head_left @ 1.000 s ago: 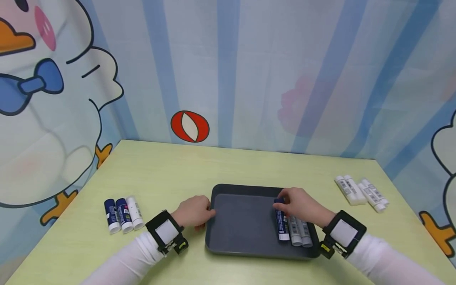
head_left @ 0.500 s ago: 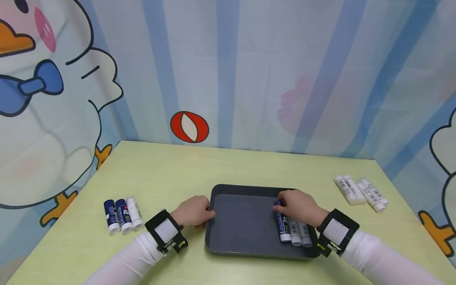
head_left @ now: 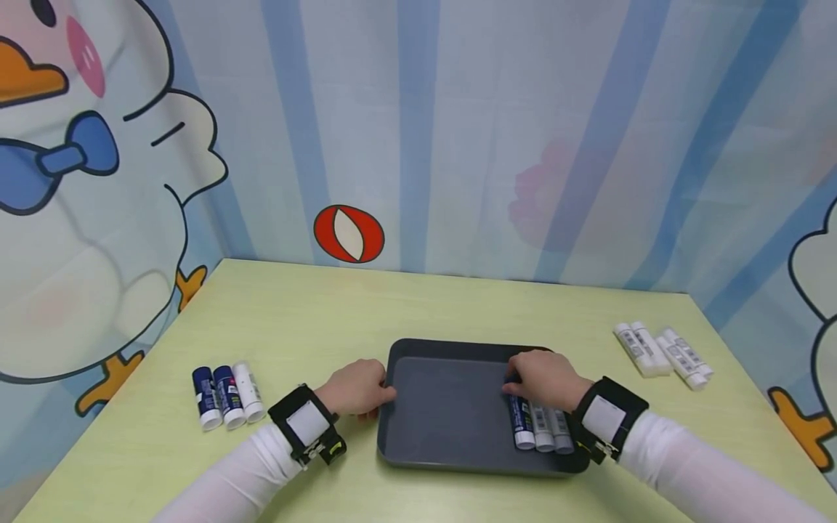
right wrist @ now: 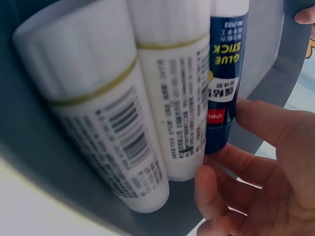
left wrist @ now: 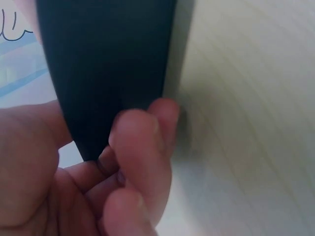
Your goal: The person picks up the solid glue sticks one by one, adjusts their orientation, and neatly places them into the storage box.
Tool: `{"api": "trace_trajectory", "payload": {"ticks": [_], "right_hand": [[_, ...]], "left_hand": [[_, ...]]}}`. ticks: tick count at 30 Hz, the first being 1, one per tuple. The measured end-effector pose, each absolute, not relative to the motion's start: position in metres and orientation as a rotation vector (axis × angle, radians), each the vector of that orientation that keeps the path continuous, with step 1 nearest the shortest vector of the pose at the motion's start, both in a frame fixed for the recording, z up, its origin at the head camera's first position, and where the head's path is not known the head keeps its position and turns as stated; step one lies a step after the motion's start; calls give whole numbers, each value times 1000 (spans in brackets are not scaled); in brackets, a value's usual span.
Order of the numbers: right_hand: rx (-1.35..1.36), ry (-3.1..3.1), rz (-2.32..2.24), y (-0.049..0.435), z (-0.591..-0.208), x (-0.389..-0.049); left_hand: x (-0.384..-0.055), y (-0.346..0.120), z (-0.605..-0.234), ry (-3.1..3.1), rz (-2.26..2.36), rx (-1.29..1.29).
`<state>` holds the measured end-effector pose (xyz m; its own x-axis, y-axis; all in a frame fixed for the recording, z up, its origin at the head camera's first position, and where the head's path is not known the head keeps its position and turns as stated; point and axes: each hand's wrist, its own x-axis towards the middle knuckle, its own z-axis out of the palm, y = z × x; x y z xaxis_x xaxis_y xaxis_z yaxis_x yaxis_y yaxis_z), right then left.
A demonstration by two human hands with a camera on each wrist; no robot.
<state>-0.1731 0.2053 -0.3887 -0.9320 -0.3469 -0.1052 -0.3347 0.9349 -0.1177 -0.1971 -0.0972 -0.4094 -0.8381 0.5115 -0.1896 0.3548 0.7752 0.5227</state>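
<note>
A dark grey tray [head_left: 445,414] lies on the table before me. My left hand [head_left: 354,388] grips its left rim; in the left wrist view the dark tray wall [left wrist: 108,59] runs between thumb and curled fingers. At the tray's right side, my right hand [head_left: 548,379] pinches the far end of a blue glue stick [head_left: 522,425]. That stick lies alongside a white glue stick [head_left: 542,428], with a second white glue stick [head_left: 561,430] beyond it. In the right wrist view, thumb and fingers close on the blue stick's lower end, fingertips right by the middle white stick.
Left of the tray lie two blue glue sticks [head_left: 228,396] and a white one [head_left: 248,392] side by side. Several white glue sticks [head_left: 644,349] rest at the table's far right. A printed curtain [head_left: 458,145] hangs behind the table.
The right hand has shifted slightly left and down, bringing the blue glue stick straighter and closer to the white ones. My left hand has stayed at the tray rim.
</note>
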Motion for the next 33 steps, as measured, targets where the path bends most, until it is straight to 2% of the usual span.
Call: {"api": "trace_trajectory", "payload": {"ticks": [21,33], "right_hand": [[-423,2938,-142,205,-388,-174],[-382,3004,-567,247,-362,-184]], "left_hand": [[-199,-100,-413,2662,709,642],[-198,-96,-411,2661,702,654]]}}
